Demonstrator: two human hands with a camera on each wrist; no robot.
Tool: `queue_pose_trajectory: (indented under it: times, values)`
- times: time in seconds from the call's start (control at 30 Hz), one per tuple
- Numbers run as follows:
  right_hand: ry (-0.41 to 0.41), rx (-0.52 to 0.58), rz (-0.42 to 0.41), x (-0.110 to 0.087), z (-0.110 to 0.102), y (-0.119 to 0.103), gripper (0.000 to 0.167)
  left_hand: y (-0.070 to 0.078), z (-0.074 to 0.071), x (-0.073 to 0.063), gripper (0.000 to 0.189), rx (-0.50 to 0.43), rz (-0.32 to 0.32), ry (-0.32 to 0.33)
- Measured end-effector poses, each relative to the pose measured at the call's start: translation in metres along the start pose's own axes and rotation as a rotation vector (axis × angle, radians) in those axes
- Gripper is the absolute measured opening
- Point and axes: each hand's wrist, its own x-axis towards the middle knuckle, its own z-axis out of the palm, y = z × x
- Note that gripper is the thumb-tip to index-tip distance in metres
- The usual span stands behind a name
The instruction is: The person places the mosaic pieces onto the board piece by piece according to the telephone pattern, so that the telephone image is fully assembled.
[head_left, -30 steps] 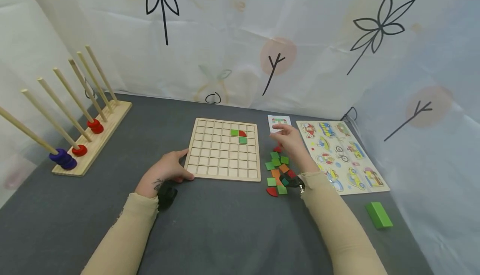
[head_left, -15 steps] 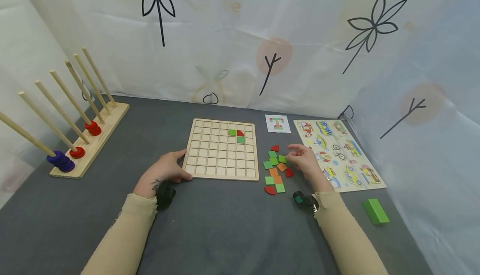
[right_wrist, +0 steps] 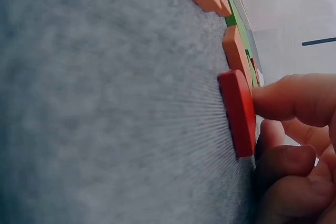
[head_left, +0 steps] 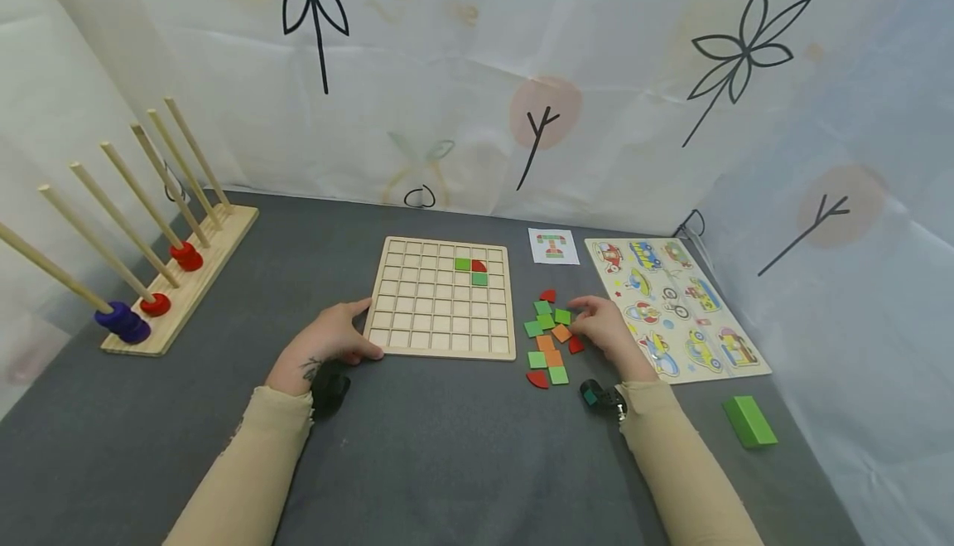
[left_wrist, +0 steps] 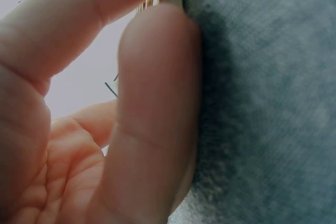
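A square wooden grid board [head_left: 440,349] lies in the middle of the table, with two green squares and a red quarter-circle in its cells. My left hand [head_left: 325,339] holds its near left corner, the thumb at the front edge and the index finger by the left side. To the right of the board is a loose group of green, orange and red tiles [head_left: 546,344]. Over the right side of this group, my right hand [head_left: 602,329] has its fingertips beside a green tile [head_left: 562,316]. In the right wrist view a red quarter-circle tile [right_wrist: 239,114] lies close to a digit; contact is unclear.
Behind the tiles lies a white pattern card [head_left: 554,246]. A picture board [head_left: 674,310] is at the right, with a green block [head_left: 749,422] in front of it. At the left stands a wooden peg rack [head_left: 216,260] with red and purple rings.
My right hand has come down from the pattern card toward the near side, to the right edge of the tiles. My left hand stays at the board's corner. The view shifted slightly.
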Motion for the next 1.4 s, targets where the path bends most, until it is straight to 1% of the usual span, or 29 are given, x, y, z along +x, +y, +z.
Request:
queue_pose_trajectory:
  times: [0.23,0.37,0.43,0.53,0.7,0.77,0.83,0.93,1.1,1.23,1.4]
  values:
    - [-0.007,-0.044,0.006,0.001,0.001,-0.004,0.037,0.001,0.000,-0.002,0.102,0.000,-0.002,-0.004]
    - [0.022,-0.037,0.002,0.001,-0.001,-0.006,0.035,0.002,0.000,-0.002,0.102,-0.002,-0.004,-0.004]
    - [0.043,-0.011,-0.007,0.001,-0.001,-0.009,0.034,0.002,-0.001,-0.002,0.102,0.001,-0.005,-0.004]
    - [0.057,0.081,-0.036,0.003,0.003,-0.016,0.034,0.002,-0.001,-0.002,0.102,0.004,-0.007,-0.005]
    - [0.050,0.318,-0.119,0.010,0.017,-0.032,0.032,0.002,-0.002,-0.001,0.102,0.005,-0.013,-0.003]
    - [0.034,0.404,-0.157,0.014,0.024,-0.038,0.032,0.002,-0.002,-0.001,0.102,0.003,-0.013,-0.003]
    - [0.015,0.465,-0.183,0.019,0.031,-0.045,0.033,0.002,-0.002,-0.001,0.102,0.003,-0.013,-0.003]
    - [-0.020,0.507,-0.206,0.027,0.042,-0.056,0.034,0.003,-0.002,-0.002,0.102,0.006,-0.014,-0.004]
    - [-0.053,0.490,-0.197,0.039,0.060,-0.077,0.036,0.003,-0.002,-0.002,0.102,0.003,-0.018,-0.005]
    - [-0.064,0.456,-0.188,0.051,0.073,-0.093,0.037,0.001,-0.001,-0.002,0.102,-0.001,-0.018,-0.002]
    - [-0.052,0.357,-0.201,0.065,0.087,-0.106,0.036,0.000,0.000,0.000,0.101,0.003,-0.013,0.001]
